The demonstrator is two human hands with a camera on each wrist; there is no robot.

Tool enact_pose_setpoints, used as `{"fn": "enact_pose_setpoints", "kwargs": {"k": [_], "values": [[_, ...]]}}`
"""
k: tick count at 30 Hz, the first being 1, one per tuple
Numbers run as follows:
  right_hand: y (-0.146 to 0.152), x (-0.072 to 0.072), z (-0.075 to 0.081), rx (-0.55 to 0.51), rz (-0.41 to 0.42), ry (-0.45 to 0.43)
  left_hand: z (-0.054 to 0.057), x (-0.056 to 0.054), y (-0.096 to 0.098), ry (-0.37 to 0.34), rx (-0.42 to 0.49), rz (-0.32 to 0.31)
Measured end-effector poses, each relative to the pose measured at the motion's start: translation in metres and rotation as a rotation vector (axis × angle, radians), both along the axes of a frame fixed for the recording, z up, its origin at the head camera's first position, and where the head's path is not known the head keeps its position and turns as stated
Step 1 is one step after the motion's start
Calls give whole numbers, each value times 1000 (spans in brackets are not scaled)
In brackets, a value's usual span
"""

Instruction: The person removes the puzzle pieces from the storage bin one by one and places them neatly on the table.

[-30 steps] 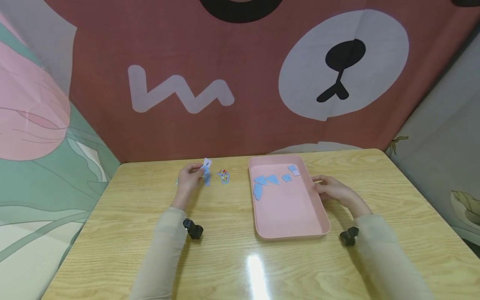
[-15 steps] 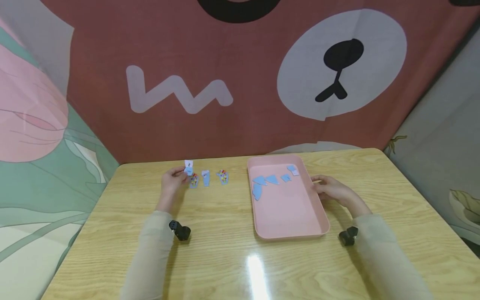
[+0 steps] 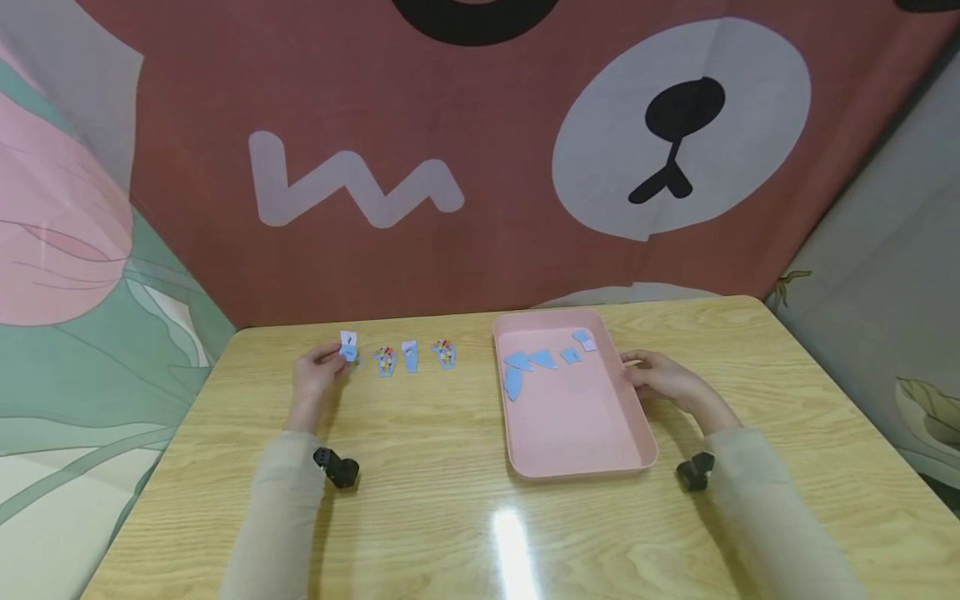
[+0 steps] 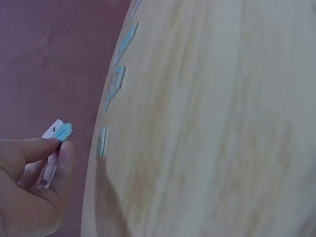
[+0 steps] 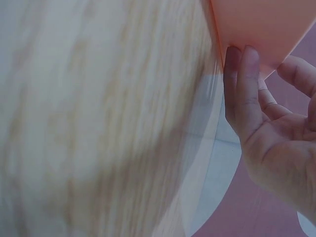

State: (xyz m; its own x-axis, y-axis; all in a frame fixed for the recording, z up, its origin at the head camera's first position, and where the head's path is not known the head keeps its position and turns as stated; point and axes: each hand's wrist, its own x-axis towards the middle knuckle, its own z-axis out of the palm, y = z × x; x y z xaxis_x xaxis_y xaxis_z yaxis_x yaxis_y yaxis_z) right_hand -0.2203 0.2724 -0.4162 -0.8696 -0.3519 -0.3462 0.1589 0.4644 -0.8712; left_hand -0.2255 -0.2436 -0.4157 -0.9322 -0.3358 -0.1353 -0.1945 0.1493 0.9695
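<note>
My left hand (image 3: 315, 377) pinches a small blue-and-white puzzle piece (image 3: 348, 346) between thumb and fingers. It holds the piece upright over the table's back left, with a dark mark on the white part; the left wrist view shows this piece (image 4: 60, 131) near the fingertips. Close by, another small piece (image 4: 102, 141) lies on the table, partly hidden in the head view. To the right lie a multicoloured piece (image 3: 386, 362), a blue-and-white piece (image 3: 410, 357) and a second multicoloured piece (image 3: 444, 354). My right hand (image 3: 667, 383) touches the pink tray's outer side wall (image 5: 266, 29) with relaxed fingers.
The pink tray (image 3: 581, 433) stands right of centre on the wooden table (image 3: 420, 508). Several blue pieces (image 3: 543, 359) lie in its back half. A brown cloth with a bear print (image 3: 375, 267) hangs behind the table's back edge.
My left hand has moved left, carrying its puzzle piece past the row and uncovering the pieces there. The right hand and the tray have stayed in place.
</note>
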Motion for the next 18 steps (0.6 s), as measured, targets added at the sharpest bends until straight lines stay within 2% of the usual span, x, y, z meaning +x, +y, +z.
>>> {"fn": "enact_pose_setpoints", "kwargs": {"k": [6, 18], "values": [[1, 0, 0, -8, 3, 1, -5, 3, -9, -26, -40, 15], [0, 0, -1, -8, 5, 5, -9, 6, -19, -42, -18, 55]]}}
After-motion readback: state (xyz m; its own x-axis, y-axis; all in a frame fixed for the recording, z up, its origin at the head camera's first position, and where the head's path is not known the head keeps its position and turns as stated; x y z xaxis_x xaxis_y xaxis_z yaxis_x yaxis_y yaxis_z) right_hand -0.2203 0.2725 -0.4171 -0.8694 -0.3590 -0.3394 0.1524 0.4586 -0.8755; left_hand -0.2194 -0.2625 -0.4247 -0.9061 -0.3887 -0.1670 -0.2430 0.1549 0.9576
